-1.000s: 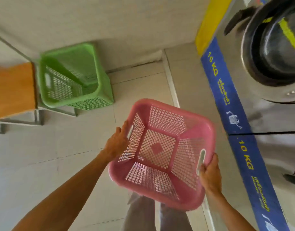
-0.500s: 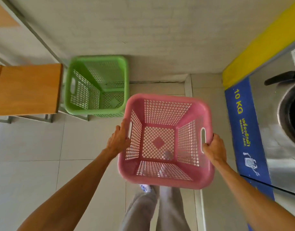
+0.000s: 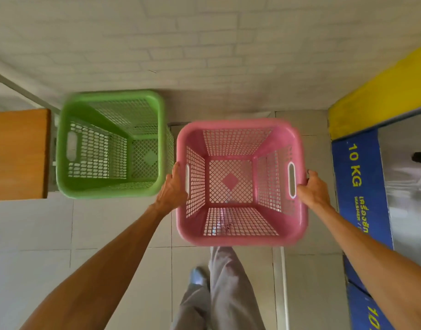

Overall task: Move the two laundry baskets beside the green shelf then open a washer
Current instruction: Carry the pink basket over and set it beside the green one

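Observation:
I hold an empty pink laundry basket (image 3: 240,236) level above the tiled floor. My left hand (image 3: 172,190) grips its left rim by the handle slot, and my right hand (image 3: 312,190) grips the right rim. An empty green laundry basket (image 3: 109,189) stands on the floor just left of the pink one, near the white brick wall. At the right edge, a washer front (image 3: 407,186) shows a blue "10 KG" panel (image 3: 358,186). No green shelf can be made out.
A wooden bench top (image 3: 17,153) on a metal frame touches the green basket's left side. A yellow band (image 3: 376,98) runs above the washer. My legs and a shoe (image 3: 197,276) show below the pink basket. Bare floor tiles (image 3: 38,229) lie at lower left.
I have carried the pink basket forward toward the wall, and it now hangs level beside the green basket. The view has turned away from the washer door.

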The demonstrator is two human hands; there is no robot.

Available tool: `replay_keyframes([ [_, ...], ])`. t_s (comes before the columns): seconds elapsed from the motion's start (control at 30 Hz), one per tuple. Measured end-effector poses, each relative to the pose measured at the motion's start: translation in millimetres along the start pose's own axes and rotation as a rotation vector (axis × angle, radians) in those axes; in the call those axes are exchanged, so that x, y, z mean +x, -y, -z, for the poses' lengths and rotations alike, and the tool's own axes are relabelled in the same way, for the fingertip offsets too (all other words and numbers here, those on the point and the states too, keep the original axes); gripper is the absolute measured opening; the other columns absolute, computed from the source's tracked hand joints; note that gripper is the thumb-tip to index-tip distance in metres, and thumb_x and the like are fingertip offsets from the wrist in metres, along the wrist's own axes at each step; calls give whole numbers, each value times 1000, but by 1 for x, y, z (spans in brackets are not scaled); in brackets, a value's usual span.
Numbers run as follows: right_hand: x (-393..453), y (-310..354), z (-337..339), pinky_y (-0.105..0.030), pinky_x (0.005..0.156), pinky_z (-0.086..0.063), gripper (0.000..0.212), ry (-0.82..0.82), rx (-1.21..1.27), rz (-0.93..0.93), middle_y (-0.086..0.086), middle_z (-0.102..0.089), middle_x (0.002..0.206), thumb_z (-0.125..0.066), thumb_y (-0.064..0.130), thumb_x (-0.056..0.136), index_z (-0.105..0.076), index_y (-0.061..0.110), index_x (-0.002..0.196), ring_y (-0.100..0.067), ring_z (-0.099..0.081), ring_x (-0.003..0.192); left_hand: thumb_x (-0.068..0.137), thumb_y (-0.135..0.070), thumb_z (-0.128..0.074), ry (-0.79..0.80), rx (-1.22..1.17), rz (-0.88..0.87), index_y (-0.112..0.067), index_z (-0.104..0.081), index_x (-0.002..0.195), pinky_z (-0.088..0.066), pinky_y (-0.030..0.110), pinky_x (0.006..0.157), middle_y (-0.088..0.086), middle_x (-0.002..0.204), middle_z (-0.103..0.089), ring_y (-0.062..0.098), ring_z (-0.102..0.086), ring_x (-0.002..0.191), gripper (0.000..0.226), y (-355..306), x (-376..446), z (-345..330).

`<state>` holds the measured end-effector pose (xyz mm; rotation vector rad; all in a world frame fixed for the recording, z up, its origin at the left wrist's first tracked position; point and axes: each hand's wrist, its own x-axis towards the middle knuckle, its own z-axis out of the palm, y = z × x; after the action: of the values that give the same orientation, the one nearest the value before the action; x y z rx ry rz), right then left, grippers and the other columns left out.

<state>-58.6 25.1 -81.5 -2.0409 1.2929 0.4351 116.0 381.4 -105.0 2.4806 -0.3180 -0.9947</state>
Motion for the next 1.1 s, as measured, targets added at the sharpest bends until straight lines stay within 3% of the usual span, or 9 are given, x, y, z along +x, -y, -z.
replay_keyframes([
  [0.1,47,14,0,-30,56,-55,42,77,-31,4,-15,-69,104,-64,2,86,-51,7,126,-28,-68,71,74,5,-72,4,-3,-4,-13,-2,155,-52,51,92,25,136,-46,41,-46,123,108,-9,45,0],
  [0.27,101,41,-7,-25,51,-50,48,104,-84,35,-17,-67,111,-66,3,89,-46,6,133,-22,-63,67,78,7,-64,11,11,28,-18,3,155,-50,48,84,27,137,-46,45,-48,120,105,-16,102,4],
  [0.37,119,54,-12,-25,54,-50,48,92,-97,51,-18,-67,113,-65,7,91,-44,6,134,-25,-61,72,82,2,-63,21,15,44,-18,4,155,-49,58,88,27,135,-48,45,-48,122,101,-15,123,6],
  [0.53,146,71,-16,-19,48,-42,48,69,-144,71,-20,-67,112,-67,2,88,-46,3,132,-23,-58,69,85,-2,-61,37,-21,33,-20,3,155,-49,59,95,25,141,-44,42,-49,123,97,-13,144,13],
  [0.63,155,78,-16,-25,51,-49,47,58,-183,27,-21,-66,110,-66,-2,87,-46,2,130,-26,-60,69,84,-2,-63,72,-14,-3,-16,7,156,-52,59,94,24,142,-45,40,-54,120,101,-11,150,17],
  [0.73,153,83,-18,-24,46,-45,49,55,-228,3,-23,-65,107,-65,-5,85,-44,0,129,-25,-59,62,87,-3,-57,50,-18,-45,-4,1,156,-44,61,103,24,144,-45,44,-47,128,90,-10,146,17],
  [0.83,139,97,-23,-30,45,-50,52,-33,-273,-6,-24,-63,108,-67,-2,84,-43,0,130,-30,-62,63,91,-21,-59,43,-33,-21,-7,-10,155,-45,60,104,20,145,-43,40,-46,130,81,-11,139,29],
  [0.93,115,127,-35,-48,65,-61,53,-106,-300,39,-27,-61,112,-67,4,84,-43,-2,132,-43,-67,84,91,-20,-62,13,-1,34,-9,-6,157,-43,57,107,25,154,-30,43,-42,136,88,-3,129,57],
  [1.1,71,195,-80,-47,86,-58,53,-73,-261,158,-26,-58,123,-70,9,84,-46,-2,130,-41,-64,104,90,-15,-63,-75,29,11,-6,-13,156,-51,52,98,25,143,-41,40,-54,121,83,39,107,124],
])
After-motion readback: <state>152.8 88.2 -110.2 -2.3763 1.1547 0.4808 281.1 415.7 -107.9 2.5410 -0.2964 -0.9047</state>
